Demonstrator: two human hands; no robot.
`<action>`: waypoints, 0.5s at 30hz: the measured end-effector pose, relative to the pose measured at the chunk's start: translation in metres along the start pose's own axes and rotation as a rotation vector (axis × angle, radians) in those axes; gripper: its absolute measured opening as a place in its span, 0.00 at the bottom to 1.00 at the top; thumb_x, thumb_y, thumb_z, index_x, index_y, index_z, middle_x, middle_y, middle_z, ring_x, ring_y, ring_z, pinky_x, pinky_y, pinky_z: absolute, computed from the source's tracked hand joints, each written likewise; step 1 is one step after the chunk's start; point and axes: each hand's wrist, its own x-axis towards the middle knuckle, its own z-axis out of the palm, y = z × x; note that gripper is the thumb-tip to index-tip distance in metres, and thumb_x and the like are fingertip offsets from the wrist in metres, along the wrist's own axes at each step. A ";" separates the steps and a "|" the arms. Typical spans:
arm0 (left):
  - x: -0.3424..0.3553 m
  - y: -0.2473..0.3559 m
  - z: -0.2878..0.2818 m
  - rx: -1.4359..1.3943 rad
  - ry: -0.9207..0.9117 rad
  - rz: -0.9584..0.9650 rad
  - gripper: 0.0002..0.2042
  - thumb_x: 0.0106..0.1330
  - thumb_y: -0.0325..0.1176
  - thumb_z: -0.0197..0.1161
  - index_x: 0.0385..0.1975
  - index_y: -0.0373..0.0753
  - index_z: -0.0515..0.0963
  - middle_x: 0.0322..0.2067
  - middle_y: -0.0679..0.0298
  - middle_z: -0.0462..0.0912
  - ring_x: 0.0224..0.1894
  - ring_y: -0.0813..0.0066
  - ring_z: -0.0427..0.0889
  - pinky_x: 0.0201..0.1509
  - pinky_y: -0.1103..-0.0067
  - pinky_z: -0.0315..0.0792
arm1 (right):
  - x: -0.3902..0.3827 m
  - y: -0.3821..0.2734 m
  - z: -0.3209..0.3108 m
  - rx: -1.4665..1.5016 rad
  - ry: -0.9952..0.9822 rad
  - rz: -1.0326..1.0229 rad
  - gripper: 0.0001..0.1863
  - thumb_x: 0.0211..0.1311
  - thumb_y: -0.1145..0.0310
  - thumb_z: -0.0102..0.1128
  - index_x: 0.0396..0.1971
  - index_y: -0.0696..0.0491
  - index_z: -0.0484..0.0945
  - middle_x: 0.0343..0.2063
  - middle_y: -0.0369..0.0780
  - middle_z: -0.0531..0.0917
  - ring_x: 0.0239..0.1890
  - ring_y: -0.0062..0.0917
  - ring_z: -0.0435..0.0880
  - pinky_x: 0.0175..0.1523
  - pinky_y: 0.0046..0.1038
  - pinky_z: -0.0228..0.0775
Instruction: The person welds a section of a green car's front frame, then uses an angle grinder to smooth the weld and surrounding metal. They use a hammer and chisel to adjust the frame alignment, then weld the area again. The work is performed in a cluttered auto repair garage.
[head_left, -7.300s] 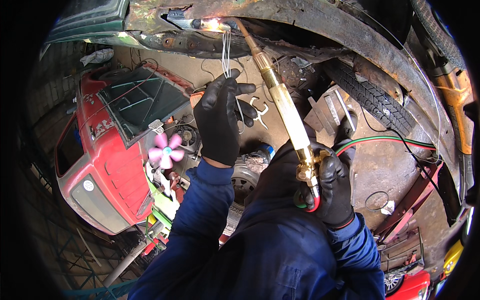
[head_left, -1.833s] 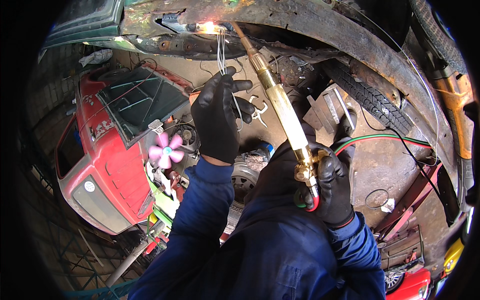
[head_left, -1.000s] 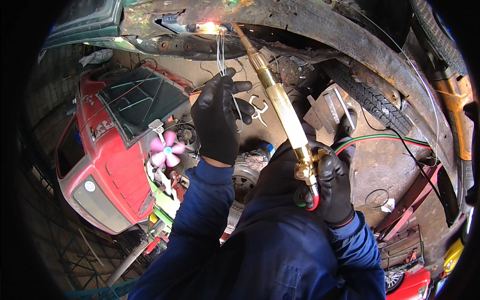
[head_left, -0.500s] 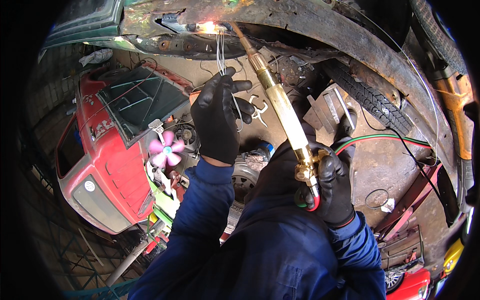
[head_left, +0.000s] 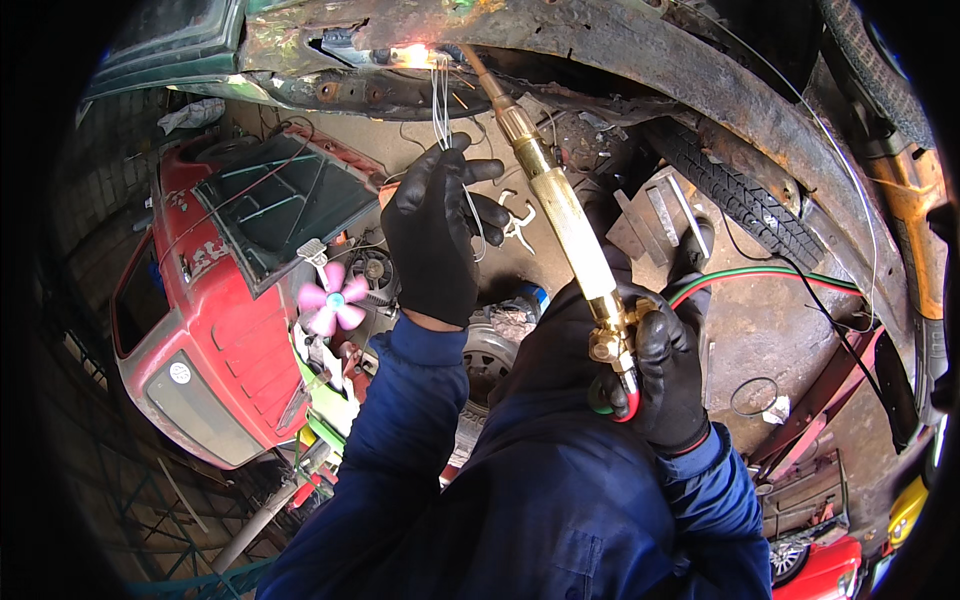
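Note:
My left hand (head_left: 435,240), in a black glove, grips several thin silvery wires (head_left: 441,105), which rise to a bright glowing spot (head_left: 415,54) on the rusty car body (head_left: 600,40) at the top. My gloved right hand (head_left: 668,375) is closed around the base of a brass gas torch (head_left: 571,225) with green and red hoses (head_left: 760,275). The torch's copper nozzle (head_left: 478,66) points at the metal just right of the glow, and a few orange sparks fall below it.
A red vehicle cab (head_left: 225,360) and a pink fan (head_left: 332,300) are at the left. A tire (head_left: 728,180) and metal blocks (head_left: 640,225) lie below the rusty body. An orange strut (head_left: 915,235) stands at right; cables cross the concrete floor.
Since the oldest frame, the wires, torch tip and glow have shifted slightly left. The pink fan's blades sit at changed angles. Recently both hands stay nearly still while sparks appear below the nozzle.

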 end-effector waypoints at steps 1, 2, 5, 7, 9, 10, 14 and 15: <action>0.000 0.000 0.000 0.001 -0.004 0.009 0.29 0.80 0.54 0.59 0.65 0.33 0.80 0.42 0.54 0.91 0.26 0.72 0.85 0.27 0.78 0.73 | 0.000 0.000 0.000 -0.003 0.003 -0.003 0.32 0.84 0.37 0.54 0.63 0.53 0.76 0.33 0.40 0.87 0.16 0.17 0.78 0.23 0.24 0.75; 0.000 0.000 0.000 0.002 -0.007 0.017 0.29 0.80 0.53 0.59 0.64 0.33 0.80 0.42 0.54 0.91 0.26 0.72 0.84 0.27 0.78 0.72 | 0.000 0.000 0.000 0.002 0.002 -0.001 0.32 0.84 0.38 0.54 0.63 0.53 0.76 0.34 0.40 0.87 0.16 0.17 0.78 0.23 0.24 0.75; 0.000 -0.001 0.001 0.018 -0.002 0.014 0.28 0.80 0.51 0.59 0.64 0.32 0.80 0.42 0.54 0.91 0.25 0.72 0.84 0.26 0.78 0.72 | 0.000 0.000 -0.001 0.024 0.001 0.008 0.32 0.84 0.38 0.54 0.66 0.53 0.76 0.34 0.40 0.87 0.16 0.17 0.78 0.23 0.24 0.75; 0.000 -0.001 0.001 0.044 -0.002 0.026 0.26 0.82 0.50 0.59 0.64 0.32 0.80 0.42 0.54 0.91 0.25 0.72 0.84 0.27 0.79 0.73 | 0.002 0.002 -0.001 0.056 -0.001 0.016 0.33 0.84 0.39 0.54 0.68 0.53 0.75 0.35 0.40 0.87 0.16 0.17 0.78 0.23 0.25 0.75; 0.000 -0.001 0.001 0.039 -0.005 0.025 0.25 0.83 0.48 0.58 0.64 0.32 0.80 0.42 0.54 0.91 0.25 0.73 0.84 0.27 0.79 0.73 | 0.002 0.003 -0.002 0.053 -0.003 0.016 0.33 0.84 0.39 0.54 0.69 0.53 0.75 0.35 0.40 0.87 0.16 0.17 0.78 0.23 0.25 0.75; 0.000 0.000 0.000 0.021 -0.007 0.017 0.24 0.84 0.48 0.58 0.64 0.31 0.80 0.42 0.55 0.91 0.26 0.73 0.84 0.27 0.79 0.74 | 0.002 0.003 -0.003 0.030 0.000 0.012 0.33 0.84 0.39 0.55 0.69 0.53 0.74 0.35 0.40 0.87 0.16 0.17 0.78 0.23 0.25 0.74; 0.001 0.000 -0.001 0.038 -0.019 0.031 0.23 0.85 0.46 0.57 0.64 0.31 0.80 0.41 0.55 0.92 0.26 0.74 0.85 0.27 0.79 0.75 | 0.002 0.002 -0.003 0.047 -0.017 0.016 0.33 0.84 0.39 0.55 0.69 0.53 0.75 0.35 0.40 0.87 0.16 0.17 0.78 0.23 0.24 0.74; 0.001 -0.001 -0.001 0.035 -0.017 0.030 0.23 0.85 0.47 0.57 0.64 0.31 0.80 0.41 0.55 0.92 0.26 0.74 0.85 0.27 0.79 0.75 | 0.001 0.002 -0.003 0.028 -0.009 0.011 0.34 0.84 0.39 0.55 0.69 0.53 0.75 0.35 0.40 0.87 0.16 0.17 0.78 0.23 0.24 0.74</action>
